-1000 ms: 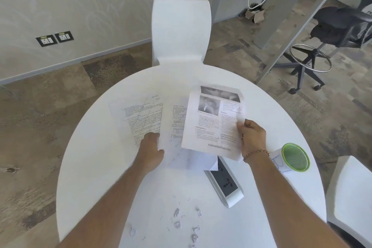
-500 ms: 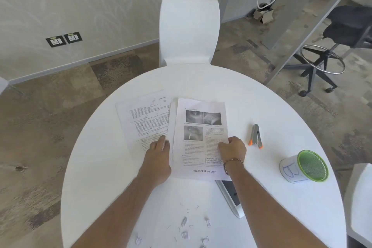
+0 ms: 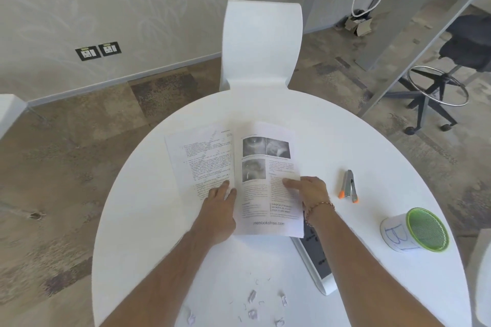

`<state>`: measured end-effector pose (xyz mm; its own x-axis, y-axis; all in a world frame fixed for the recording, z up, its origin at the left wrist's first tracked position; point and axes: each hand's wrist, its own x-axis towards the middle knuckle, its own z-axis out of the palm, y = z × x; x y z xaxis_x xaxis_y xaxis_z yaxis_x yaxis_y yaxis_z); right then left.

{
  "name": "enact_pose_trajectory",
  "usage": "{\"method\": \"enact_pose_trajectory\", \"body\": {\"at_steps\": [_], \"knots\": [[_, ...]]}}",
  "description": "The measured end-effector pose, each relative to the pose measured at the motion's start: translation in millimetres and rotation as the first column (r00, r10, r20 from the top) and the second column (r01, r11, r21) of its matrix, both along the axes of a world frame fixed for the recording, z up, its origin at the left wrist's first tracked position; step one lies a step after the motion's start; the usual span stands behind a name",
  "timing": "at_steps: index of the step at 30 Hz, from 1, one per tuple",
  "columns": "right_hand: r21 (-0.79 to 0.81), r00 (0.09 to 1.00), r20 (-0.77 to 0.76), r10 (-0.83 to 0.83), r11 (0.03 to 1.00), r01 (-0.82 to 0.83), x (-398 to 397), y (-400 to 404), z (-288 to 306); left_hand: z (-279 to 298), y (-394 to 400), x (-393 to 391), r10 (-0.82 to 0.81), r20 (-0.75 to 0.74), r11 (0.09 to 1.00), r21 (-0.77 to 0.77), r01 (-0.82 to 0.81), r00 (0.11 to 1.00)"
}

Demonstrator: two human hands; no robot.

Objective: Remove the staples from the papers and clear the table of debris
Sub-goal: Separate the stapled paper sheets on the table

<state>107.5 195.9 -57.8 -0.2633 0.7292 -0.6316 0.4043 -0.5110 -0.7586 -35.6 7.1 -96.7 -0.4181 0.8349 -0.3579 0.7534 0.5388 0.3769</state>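
Note:
Two printed papers lie side by side on the round white table [image 3: 148,215]: a text sheet [image 3: 199,156] on the left and a sheet with grey photos [image 3: 268,167] on the right. My left hand [image 3: 220,202] rests flat where the two sheets meet. My right hand [image 3: 308,191] presses the right edge of the photo sheet with straight fingers. A grey and orange staple remover [image 3: 349,186] lies to the right of that hand. Pulled staples and paper scraps [image 3: 255,302] are scattered near the front edge.
A green-rimmed mesh cup [image 3: 419,231] wrapped in paper marked "B1" lies on its side at the right. A white and dark flat device [image 3: 316,260] pokes out from under the photo sheet. A white chair [image 3: 261,42] stands beyond the table; an office chair [image 3: 451,61] is at far right.
The photo sheet, held up in my right hand a second ago, now lies flat on the table beside the text sheet. Both hands have come down to press on the papers.

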Motion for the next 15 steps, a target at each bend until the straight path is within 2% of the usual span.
{"method": "enact_pose_trajectory", "body": {"at_steps": [3, 5, 7, 9, 11, 13, 15], "knots": [[-0.018, 0.999, -0.051, -0.003, 1.000, 0.002, -2.8, -2.2, 5.2, 4.0, -0.2, -3.6, 0.007, 0.046, 1.000, 0.009, -0.008, 0.999], [0.059, 1.000, -0.003, 0.027, 0.998, -0.027, -2.6, -1.7, 7.3, 2.9, -6.1, -6.8, 0.059, 0.052, 0.995, 0.079, -0.063, 0.997], [0.255, 0.983, 0.143, 0.111, 0.956, -0.145, -2.3, 1.7, 9.6, -5.2, -15.9, -13.2, 0.116, -0.094, 0.979, 0.182, -0.098, 0.989], [0.408, 0.950, 0.279, 0.144, 0.877, -0.253, -2.9, 4.0, 17.7, -14.9, -26.5, -20.8, 0.158, -0.209, 0.983, 0.126, -0.133, 0.965], [0.484, 0.939, 0.308, 0.151, 0.825, -0.291, -3.1, 8.0, 25.3, -23.6, -37.9, -25.6, 0.181, -0.255, 0.984, 0.043, -0.176, 0.950], [0.508, 0.956, 0.241, 0.167, 0.818, -0.271, -3.8, 12.9, 29.7, -31.8, -48.6, -28.9, 0.208, -0.287, 0.976, 0.001, -0.217, 0.935], [0.440, 0.987, 0.026, 0.160, 0.884, -0.155, -6.6, 14.2, 34.2, -38.0, -59.1, -30.0, 0.210, -0.285, 0.973, -0.032, -0.228, 0.935]]}}
